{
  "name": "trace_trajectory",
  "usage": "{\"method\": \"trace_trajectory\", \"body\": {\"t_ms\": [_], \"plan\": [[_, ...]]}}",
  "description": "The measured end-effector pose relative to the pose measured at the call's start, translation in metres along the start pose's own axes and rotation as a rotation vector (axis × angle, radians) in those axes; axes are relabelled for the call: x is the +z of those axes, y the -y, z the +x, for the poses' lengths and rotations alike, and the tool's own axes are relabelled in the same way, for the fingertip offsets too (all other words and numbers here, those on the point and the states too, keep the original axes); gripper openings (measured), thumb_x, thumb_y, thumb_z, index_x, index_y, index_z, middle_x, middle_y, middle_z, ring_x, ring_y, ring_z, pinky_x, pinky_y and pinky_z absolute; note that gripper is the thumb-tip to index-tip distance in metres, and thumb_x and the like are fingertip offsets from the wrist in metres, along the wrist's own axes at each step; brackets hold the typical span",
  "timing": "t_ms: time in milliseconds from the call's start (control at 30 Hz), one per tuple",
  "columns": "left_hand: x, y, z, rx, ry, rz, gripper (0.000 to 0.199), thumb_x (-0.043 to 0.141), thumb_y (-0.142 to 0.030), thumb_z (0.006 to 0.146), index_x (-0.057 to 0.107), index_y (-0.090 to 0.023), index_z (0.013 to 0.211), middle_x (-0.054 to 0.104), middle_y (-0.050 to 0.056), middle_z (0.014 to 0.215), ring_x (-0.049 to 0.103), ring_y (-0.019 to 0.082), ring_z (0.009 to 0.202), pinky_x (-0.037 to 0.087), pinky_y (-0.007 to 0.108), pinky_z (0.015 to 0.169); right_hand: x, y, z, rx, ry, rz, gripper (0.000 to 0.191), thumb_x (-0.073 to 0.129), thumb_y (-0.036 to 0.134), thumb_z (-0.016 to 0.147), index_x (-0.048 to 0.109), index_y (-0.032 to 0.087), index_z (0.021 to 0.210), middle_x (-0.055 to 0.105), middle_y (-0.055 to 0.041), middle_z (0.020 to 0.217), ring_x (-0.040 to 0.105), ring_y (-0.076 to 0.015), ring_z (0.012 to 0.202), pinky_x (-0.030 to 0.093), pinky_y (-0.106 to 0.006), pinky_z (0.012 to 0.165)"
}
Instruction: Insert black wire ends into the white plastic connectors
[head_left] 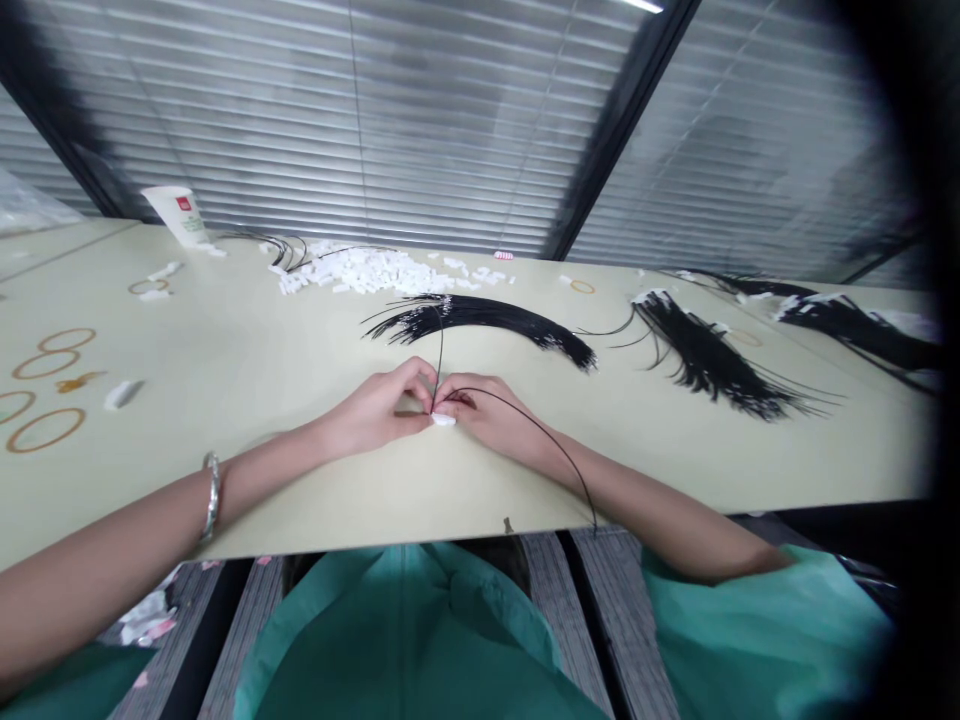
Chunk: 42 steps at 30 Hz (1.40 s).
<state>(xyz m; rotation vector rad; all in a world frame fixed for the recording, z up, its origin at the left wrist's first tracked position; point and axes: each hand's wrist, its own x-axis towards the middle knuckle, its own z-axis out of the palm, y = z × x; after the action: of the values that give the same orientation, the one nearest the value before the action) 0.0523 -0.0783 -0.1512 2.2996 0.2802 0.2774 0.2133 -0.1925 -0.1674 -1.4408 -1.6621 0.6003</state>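
Note:
My left hand (394, 402) and my right hand (484, 408) meet over the near middle of the table, fingertips pinched close together. Between them is a small white connector (443, 420), its tip showing under the right fingers. A thin black wire (441, 345) rises from the left fingertips. Another black wire (544, 428) loops from the right fingers over the right forearm to the table's front edge. Whether these are two wires or one cannot be made out. Just beyond the hands lies a bundle of black wires (495, 313).
A pile of white connectors (375, 270) lies at the back, near a paper cup (178, 215). More black wire bundles (712, 355) rest on the right. Rubber bands (46, 430) and a white piece (120, 394) are on the left. Blinds (337, 120) stand behind the table.

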Motion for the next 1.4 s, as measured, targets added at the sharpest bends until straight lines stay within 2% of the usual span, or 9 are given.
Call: {"method": "trace_trajectory", "body": {"t_ms": [267, 433, 600, 767, 933, 1067, 1200, 1300, 1400], "plan": [[0.003, 0.009, 0.002, 0.037, -0.022, 0.011, 0.034, 0.057, -0.026, 0.075, 0.042, -0.021, 0.104, 0.062, -0.001, 0.092, 0.058, 0.011, 0.09, 0.042, 0.024, 0.085, 0.002, -0.004, 0.0, -0.168, -0.039, -0.207, 0.016, 0.054, -0.002, 0.084, 0.062, 0.012, 0.084, 0.056, 0.0022, 0.084, 0.048, -0.007, 0.079, 0.036, -0.016, 0.074], [0.003, 0.008, 0.002, 0.031, -0.025, 0.021, 0.035, 0.058, -0.025, 0.074, 0.041, -0.021, 0.104, 0.062, -0.002, 0.09, 0.058, 0.011, 0.09, 0.041, 0.023, 0.085, 0.003, -0.011, -0.002, -0.349, -0.063, -0.342, 0.014, 0.046, 0.008, 0.092, 0.058, 0.011, 0.087, 0.054, -0.0022, 0.087, 0.046, -0.0113, 0.081, 0.037, -0.021, 0.077], [0.003, 0.008, 0.003, 0.014, -0.037, 0.008, 0.036, 0.06, -0.03, 0.074, 0.041, -0.021, 0.104, 0.061, -0.002, 0.088, 0.057, 0.01, 0.086, 0.042, 0.022, 0.082, 0.001, -0.009, -0.003, -0.462, -0.032, -0.51, 0.024, 0.036, 0.018, 0.098, 0.058, 0.012, 0.089, 0.054, -0.0056, 0.089, 0.044, -0.0146, 0.086, 0.034, -0.026, 0.079], [0.003, 0.011, 0.003, -0.001, -0.029, -0.108, 0.042, 0.063, -0.033, 0.073, 0.038, -0.021, 0.105, 0.061, -0.001, 0.086, 0.057, 0.011, 0.085, 0.043, 0.024, 0.083, -0.001, -0.008, -0.003, -0.471, -0.047, -0.517, 0.024, 0.039, 0.018, 0.098, 0.061, 0.015, 0.091, 0.054, -0.004, 0.092, 0.043, -0.0148, 0.092, 0.032, -0.027, 0.081], [0.004, 0.01, 0.002, -0.014, -0.009, -0.371, 0.041, 0.064, -0.028, 0.073, 0.036, -0.02, 0.102, 0.057, -0.001, 0.087, 0.057, 0.01, 0.087, 0.044, 0.026, 0.086, -0.001, -0.008, -0.001, -0.446, -0.168, -0.425, 0.02, 0.046, 0.017, 0.095, 0.064, 0.017, 0.088, 0.052, -0.003, 0.09, 0.042, -0.0135, 0.087, 0.034, -0.027, 0.079], [0.005, 0.004, 0.0, -0.064, -0.017, -0.573, 0.036, 0.062, -0.024, 0.075, 0.036, -0.019, 0.1, 0.052, 0.0, 0.092, 0.058, 0.007, 0.082, 0.046, 0.021, 0.078, 0.0, -0.005, -0.001, -0.43, -0.23, -0.372, 0.016, 0.049, 0.017, 0.094, 0.064, 0.016, 0.09, 0.051, -0.0037, 0.089, 0.043, -0.0131, 0.086, 0.037, -0.027, 0.08], [0.005, 0.003, 0.0, -0.11, -0.074, -0.649, 0.045, 0.066, -0.022, 0.072, 0.037, -0.02, 0.106, 0.055, 0.001, 0.093, 0.06, 0.009, 0.081, 0.048, 0.023, 0.078, 0.0, -0.003, -0.002, -0.43, -0.276, -0.357, 0.016, 0.049, 0.018, 0.094, 0.064, 0.015, 0.089, 0.051, -0.0045, 0.089, 0.044, -0.0134, 0.085, 0.039, -0.027, 0.08], [0.002, 0.003, 0.001, -0.089, -0.103, -0.661, 0.048, 0.066, -0.022, 0.072, 0.037, -0.019, 0.11, 0.059, 0.003, 0.092, 0.062, 0.01, 0.081, 0.049, 0.025, 0.079, 0.0, -0.002, -0.002, -0.443, -0.315, -0.345, 0.016, 0.05, 0.019, 0.093, 0.064, 0.015, 0.088, 0.052, -0.0048, 0.088, 0.045, -0.0134, 0.084, 0.04, -0.027, 0.078], [-0.002, 0.001, 0.0, -0.061, -0.122, -0.644, 0.048, 0.066, -0.023, 0.072, 0.037, -0.02, 0.11, 0.058, 0.005, 0.1, 0.063, 0.012, 0.084, 0.05, 0.025, 0.08, -0.001, 0.001, -0.003, -0.446, -0.335, -0.332, 0.014, 0.052, 0.018, 0.092, 0.065, 0.015, 0.09, 0.052, -0.0047, 0.088, 0.046, -0.0132, 0.084, 0.04, -0.027, 0.078]]}}
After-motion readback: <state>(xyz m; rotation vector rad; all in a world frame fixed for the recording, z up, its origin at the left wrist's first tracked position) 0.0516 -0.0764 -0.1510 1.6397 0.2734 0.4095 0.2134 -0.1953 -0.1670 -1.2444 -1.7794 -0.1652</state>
